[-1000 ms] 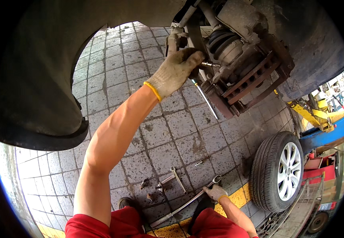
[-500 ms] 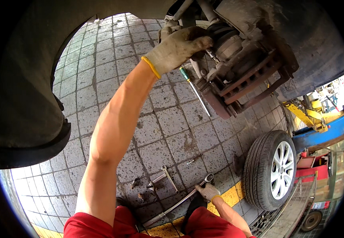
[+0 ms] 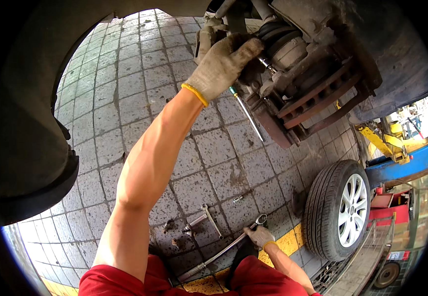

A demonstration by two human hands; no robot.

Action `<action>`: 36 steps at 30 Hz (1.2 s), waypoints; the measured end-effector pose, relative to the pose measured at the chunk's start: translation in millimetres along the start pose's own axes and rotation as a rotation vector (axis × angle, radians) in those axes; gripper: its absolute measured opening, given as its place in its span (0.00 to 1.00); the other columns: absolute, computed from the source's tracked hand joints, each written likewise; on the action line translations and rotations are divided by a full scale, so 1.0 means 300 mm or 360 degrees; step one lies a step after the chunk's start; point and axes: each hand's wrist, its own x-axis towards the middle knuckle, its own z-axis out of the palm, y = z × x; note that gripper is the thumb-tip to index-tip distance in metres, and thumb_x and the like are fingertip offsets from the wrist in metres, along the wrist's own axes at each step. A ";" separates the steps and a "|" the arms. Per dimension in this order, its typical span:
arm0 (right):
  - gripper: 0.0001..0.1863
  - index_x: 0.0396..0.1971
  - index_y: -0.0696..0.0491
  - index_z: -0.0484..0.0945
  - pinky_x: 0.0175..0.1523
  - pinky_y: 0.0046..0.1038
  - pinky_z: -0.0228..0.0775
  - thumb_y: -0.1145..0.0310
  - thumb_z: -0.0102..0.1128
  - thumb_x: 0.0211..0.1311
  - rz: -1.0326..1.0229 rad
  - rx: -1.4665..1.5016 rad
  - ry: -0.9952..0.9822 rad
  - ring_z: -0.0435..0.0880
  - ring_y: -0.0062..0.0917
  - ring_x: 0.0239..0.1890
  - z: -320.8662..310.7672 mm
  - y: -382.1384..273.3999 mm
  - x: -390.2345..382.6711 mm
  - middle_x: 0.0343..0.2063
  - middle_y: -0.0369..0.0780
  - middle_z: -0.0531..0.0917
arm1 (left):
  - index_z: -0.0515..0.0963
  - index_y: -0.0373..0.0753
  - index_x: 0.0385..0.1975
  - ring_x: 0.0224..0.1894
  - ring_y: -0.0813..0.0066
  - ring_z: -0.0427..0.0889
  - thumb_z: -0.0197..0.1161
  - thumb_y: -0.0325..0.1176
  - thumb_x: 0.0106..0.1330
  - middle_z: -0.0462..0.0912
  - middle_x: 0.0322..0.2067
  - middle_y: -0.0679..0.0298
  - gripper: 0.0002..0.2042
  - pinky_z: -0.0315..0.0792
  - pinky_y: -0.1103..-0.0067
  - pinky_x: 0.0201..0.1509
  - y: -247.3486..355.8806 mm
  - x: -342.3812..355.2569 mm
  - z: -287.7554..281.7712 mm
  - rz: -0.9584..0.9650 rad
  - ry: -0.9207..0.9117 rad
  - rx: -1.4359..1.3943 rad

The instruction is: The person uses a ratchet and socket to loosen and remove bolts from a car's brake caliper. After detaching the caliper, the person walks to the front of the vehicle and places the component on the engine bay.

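My gloved left hand [image 3: 219,64] reaches up beside the brake assembly [image 3: 317,93]. Its fingers curl at one end of a small silver socket [image 3: 268,64], which sits against the assembly; the grip itself is partly hidden. Low down, my gloved right hand [image 3: 260,237] closes around a long ratchet wrench [image 3: 214,260] near its head, and the shaft slants down to the left by my legs. On the tiles left of this wrench lie a combination spanner [image 3: 214,223], a silver cylindrical tool [image 3: 196,223] and small dark metal parts [image 3: 166,226].
A green-handled screwdriver [image 3: 248,117] is below the brake assembly. One small silver piece [image 3: 237,199] rests on the tiles. At right stands a wheel [image 3: 322,212], with a blue and yellow lift arm [image 3: 401,165] behind. Dark bodywork [image 3: 31,123] curves along the left.
The brake assembly and floor have shifted slightly in view. My left hand has tilted a little, leaving more of the silver socket showing. My right hand stays on the ratchet wrench.
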 end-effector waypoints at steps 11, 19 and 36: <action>0.48 0.54 0.66 0.82 0.68 0.43 0.73 0.29 0.55 0.64 0.0014 -0.0014 0.0136 0.81 0.52 0.63 0.031 0.018 0.039 0.57 0.62 0.81 | 0.72 0.33 0.63 0.58 0.46 0.80 0.49 0.51 0.81 0.82 0.54 0.43 0.26 0.71 0.66 0.65 -0.021 -0.026 0.113 0.0488 0.0636 0.0518; 0.44 0.53 0.68 0.82 0.64 0.44 0.75 0.34 0.55 0.66 -0.0315 -0.0142 0.0201 0.83 0.54 0.59 0.169 0.196 0.249 0.53 0.65 0.82 | 0.68 0.34 0.69 0.64 0.51 0.77 0.48 0.55 0.81 0.80 0.60 0.45 0.31 0.68 0.67 0.70 0.031 -0.059 0.184 0.0130 0.0649 -0.0138; 0.32 0.40 0.68 0.83 0.48 0.42 0.78 0.47 0.58 0.63 0.0147 0.1053 0.0203 0.88 0.44 0.38 0.093 0.049 0.021 0.34 0.54 0.86 | 0.60 0.44 0.78 0.71 0.54 0.73 0.49 0.62 0.78 0.75 0.67 0.46 0.36 0.64 0.71 0.74 0.088 -0.087 0.118 -0.0432 0.0291 -0.0310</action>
